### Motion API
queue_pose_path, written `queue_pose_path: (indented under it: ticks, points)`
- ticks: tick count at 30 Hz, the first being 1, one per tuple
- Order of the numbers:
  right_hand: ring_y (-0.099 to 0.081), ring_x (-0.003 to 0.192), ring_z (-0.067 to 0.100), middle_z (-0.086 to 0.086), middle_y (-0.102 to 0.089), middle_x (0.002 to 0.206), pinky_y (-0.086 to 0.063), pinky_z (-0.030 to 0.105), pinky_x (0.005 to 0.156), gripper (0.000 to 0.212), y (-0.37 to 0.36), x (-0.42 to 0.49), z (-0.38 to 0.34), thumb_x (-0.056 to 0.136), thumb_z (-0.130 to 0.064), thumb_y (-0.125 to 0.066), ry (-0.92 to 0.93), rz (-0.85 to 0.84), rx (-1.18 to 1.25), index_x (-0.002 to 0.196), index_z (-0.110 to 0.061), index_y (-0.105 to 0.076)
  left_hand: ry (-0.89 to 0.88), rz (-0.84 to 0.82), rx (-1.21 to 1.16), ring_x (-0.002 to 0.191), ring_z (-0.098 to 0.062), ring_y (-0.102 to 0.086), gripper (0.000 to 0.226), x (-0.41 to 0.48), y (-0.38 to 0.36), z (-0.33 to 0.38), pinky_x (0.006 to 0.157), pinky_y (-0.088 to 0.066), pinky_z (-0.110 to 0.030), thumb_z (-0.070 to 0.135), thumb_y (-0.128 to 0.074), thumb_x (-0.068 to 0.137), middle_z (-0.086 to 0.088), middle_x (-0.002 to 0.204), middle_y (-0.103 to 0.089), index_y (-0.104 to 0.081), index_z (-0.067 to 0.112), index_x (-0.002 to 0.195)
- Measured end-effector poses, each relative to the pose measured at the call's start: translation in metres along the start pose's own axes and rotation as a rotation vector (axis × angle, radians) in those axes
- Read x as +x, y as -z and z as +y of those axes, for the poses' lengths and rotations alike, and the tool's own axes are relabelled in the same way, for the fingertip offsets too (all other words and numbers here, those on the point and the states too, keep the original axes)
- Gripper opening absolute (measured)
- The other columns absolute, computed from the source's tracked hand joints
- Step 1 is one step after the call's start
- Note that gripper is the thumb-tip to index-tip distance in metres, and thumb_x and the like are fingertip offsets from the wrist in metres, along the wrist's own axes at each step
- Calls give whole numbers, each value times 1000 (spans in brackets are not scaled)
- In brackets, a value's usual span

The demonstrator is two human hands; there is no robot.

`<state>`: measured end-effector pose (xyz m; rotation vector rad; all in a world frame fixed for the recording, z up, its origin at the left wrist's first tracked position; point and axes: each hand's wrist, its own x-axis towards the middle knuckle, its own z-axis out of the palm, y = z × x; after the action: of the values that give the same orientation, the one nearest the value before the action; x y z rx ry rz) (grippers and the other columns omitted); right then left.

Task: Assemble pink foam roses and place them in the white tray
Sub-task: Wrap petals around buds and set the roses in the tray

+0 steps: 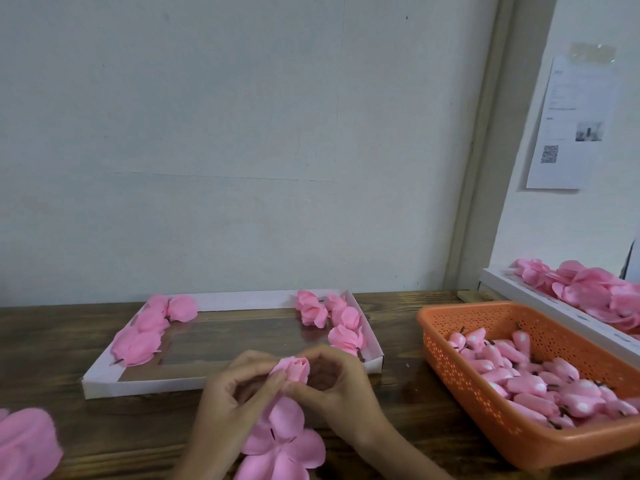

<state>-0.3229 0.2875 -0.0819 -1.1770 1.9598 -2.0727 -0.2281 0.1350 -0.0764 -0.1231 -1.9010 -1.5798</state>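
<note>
Above the tabletop [398, 403], left hand [232, 396] and right hand [336, 382] both pinched a rose bud [294, 368]; petals [284, 445] hung below, probably best pushed up snug, evenly.

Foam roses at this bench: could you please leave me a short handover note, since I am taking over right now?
Left hand and right hand: both pinch one pink bud, with flat petal layers below it.
White tray: finished roses lie in a left cluster and a right cluster.
Orange basket: many more buds.
Spare petals: petal pile at front left, more in the second tray at far right.
Left to do: finish this rose, set it in the white tray, repeat.
</note>
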Motion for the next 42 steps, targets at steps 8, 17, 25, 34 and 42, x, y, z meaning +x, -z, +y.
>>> queue_pose_path:
  ticks: [8, 17, 25, 34, 42]
  points:
    - [-76, 98, 28, 14, -80, 103, -61, 39, 87, 23, 12, 5, 4, 88, -5, -81, -45, 1, 110, 102, 2, -65, 286, 61, -180, 96, -23, -78, 43, 3, 4, -14, 75, -59, -19, 13, -97, 62, -12, 99, -81, -82, 18, 102]
    - [-75, 95, 25, 16, -79, 103, -60, 39, 84, 25, 10, 4, -1, 84, -13, -88, -68, -125, 110, 99, -11, -68, 405, 255, -314, 73, -25, -77, 31, 5, 4, -25, 64, -63, -26, -23, -75, 74, -24, 90, -78, -81, 7, 78]
    - [-77, 101, 28, 10, -80, 103, -62, 37, 84, 26, 5, 1, -5, 80, -16, -90, -72, -142, 25, 94, -14, -68, 341, 298, -267, 79, -30, -79, 25, 1, 1, -21, 77, -61, -37, -11, -82, 71, -21, 87, -79, -81, 12, 80]
    - [-78, 98, 32, 14, -80, 100, -61, 48, 87, 36, -6, -3, -5, 79, -3, -87, -64, -119, 56, 92, 10, -57, 194, 249, -171, 56, -16, -72, 30, 1, -2, -11, 53, -57, -19, -23, -78, 70, -21, 73, -77, -80, 8, 69]
    - [-74, 83, 19, 10, -79, 91, -60, 31, 74, 29, 0, 1, -1, 79, 1, -86, -73, -1, 83, 87, 3, -58, 205, 187, -358, 95, -31, -78, 23, 2, 0, -12, 73, -63, -27, 10, -75, 77, -21, 100, -79, -82, 8, 99]
